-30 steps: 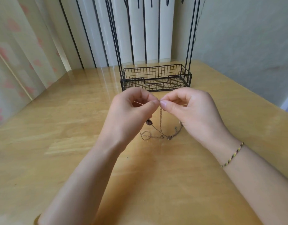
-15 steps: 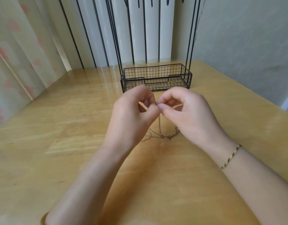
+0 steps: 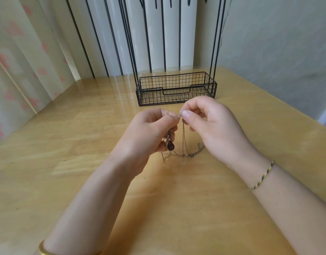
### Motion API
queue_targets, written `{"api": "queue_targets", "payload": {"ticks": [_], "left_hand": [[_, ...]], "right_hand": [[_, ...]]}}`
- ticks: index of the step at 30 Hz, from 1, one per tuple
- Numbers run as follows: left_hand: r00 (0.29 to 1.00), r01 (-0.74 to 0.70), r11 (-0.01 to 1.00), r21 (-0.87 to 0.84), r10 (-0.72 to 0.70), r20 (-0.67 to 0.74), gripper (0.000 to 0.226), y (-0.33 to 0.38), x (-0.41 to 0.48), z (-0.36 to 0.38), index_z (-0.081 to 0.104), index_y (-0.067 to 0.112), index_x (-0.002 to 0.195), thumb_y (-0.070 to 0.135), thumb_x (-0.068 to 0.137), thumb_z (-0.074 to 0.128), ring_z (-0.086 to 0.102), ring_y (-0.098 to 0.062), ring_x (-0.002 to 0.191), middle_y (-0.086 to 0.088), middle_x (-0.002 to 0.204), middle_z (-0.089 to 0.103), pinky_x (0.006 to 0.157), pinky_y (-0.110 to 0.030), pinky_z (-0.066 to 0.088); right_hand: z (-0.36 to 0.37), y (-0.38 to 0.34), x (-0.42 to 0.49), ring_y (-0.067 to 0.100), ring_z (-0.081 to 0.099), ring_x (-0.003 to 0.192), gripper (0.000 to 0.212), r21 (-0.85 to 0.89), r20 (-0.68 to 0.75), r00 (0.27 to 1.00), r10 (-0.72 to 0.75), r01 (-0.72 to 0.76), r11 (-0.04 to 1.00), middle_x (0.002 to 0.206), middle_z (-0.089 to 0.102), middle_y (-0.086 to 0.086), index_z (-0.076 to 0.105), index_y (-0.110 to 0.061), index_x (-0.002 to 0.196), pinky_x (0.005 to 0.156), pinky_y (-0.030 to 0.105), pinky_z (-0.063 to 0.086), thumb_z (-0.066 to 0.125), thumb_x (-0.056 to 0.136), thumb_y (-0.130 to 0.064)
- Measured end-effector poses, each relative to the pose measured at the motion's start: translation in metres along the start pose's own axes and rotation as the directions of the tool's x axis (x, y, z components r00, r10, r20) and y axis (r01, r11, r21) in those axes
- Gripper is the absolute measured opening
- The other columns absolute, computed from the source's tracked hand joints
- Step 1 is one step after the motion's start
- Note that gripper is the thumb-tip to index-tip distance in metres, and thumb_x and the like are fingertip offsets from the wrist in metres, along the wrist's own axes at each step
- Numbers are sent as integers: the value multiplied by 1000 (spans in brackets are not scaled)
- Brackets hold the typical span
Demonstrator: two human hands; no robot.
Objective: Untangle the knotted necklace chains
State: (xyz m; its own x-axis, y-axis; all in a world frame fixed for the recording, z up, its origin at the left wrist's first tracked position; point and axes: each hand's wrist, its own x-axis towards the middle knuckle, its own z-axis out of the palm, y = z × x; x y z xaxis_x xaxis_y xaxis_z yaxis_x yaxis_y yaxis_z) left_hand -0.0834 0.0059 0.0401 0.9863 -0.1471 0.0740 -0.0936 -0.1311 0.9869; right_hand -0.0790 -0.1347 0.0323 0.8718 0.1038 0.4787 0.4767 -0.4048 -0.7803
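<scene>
Fine golden chains (image 3: 183, 140) (one dark teardrop pendant (image 3: 170, 146)) in fingertip pinch of left hand (image 3: 145, 133) and right hand (image 3: 213, 126).

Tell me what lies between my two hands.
In the head view, thin necklace chains hang between left hand and right hand, trailing onto the table.

left hand (image 3: 149, 133): fingers curled, pinching thin gold chain (image 3: 183, 137) | right hand (image 3: 212, 126): thumb-forefinger pinch on chain | forearms converging
</scene>
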Motion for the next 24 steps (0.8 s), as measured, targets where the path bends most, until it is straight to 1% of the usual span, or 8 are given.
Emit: {"api": "queue_targets", "payload": {"ticks": [3, 8, 12, 13, 17, 20, 22, 24], "left_hand": [[1000, -22, 1000, 12, 22, -17, 12, -1, 0, -2, 63, 13, 79, 13, 90, 59, 46, -11, 54, 7, 56, 52, 52, -25, 37], [994, -82, 996, 29, 84, -65, 11, -3, 1, -2, 59, 12, 79, 10, 90, 59, 46, -11, 51, 8, 56, 53, 48, -24, 37], [991, -92, 996, 18, 94, -95, 12, -3, 2, -2, 58, 11, 78, 8, 89, 57, 48, -11, 49, 7, 59, 56, 48, -26, 37], [991, -92, 996, 18, 94, -97, 12, -3, 2, -2, 58, 11, 78, 8, 90, 57, 48, -10, 49, 7, 60, 57, 48, -25, 37], [991, -101, 993, 66, 106, -75, 12, -3, 2, -2, 60, 10, 79, 11, 91, 58, 49, -6, 49, 9, 60, 59, 44, -17, 37], [991, -117, 988, 96, 123, -59, 13, -4, 1, -2, 61, 8, 81, 13, 92, 57, 50, -5, 48, 9, 58, 59, 43, -16, 37], [990, -123, 985, 119, 131, -61, 14, -4, 1, -1, 61, 7, 80, 13, 93, 57, 49, -4, 47, 10, 56, 58, 42, -16, 37], [988, -130, 981, 146, 141, -64, 16, -4, 1, 0, 62, 7, 79, 14, 93, 57, 49, -3, 47, 10, 54, 58, 42, -15, 37]], "right_hand": [[0, 1, 0, -3, 49, 67, 18, -17, -3, 1000, -16, 16, 1000, 74, 56, -11, 57, -24, 79, 64, 11, 41, 56, 90, -10], [1, 0, 0, -1, 51, 73, 17, -54, -24, 999, -25, 23, 998, 77, 58, -11, 59, -23, 79, 66, 10, 41, 59, 89, -9], [0, 2, -1, 4, 56, 77, 12, -186, -6, 999, 32, -32, 982, 83, 63, -8, 63, -22, 76, 66, 17, 45, 62, 85, -13], [0, 2, -2, 5, 57, 77, 12, -190, -25, 999, 33, -37, 981, 82, 64, -8, 64, -22, 76, 66, 18, 46, 63, 83, -12], [-2, -3, -2, 3, 56, 74, 11, -76, -103, 995, -12, 4, 997, 79, 66, -7, 69, -18, 77, 66, 10, 44, 67, 80, -8], [-1, -2, -2, 3, 56, 75, 10, -112, -117, 991, -60, 47, 993, 80, 64, -8, 71, -19, 78, 67, 9, 42, 69, 79, -9], [-1, 1, -1, 4, 56, 76, 10, -180, -123, 988, -88, 65, 982, 80, 61, -9, 71, -21, 78, 67, 12, 43, 68, 79, -11], [0, 3, -1, 7, 56, 78, 8, -288, -123, 983, -139, 99, 952, 80, 60, -10, 70, -23, 77, 70, 25, 46, 67, 80, -16]]}}
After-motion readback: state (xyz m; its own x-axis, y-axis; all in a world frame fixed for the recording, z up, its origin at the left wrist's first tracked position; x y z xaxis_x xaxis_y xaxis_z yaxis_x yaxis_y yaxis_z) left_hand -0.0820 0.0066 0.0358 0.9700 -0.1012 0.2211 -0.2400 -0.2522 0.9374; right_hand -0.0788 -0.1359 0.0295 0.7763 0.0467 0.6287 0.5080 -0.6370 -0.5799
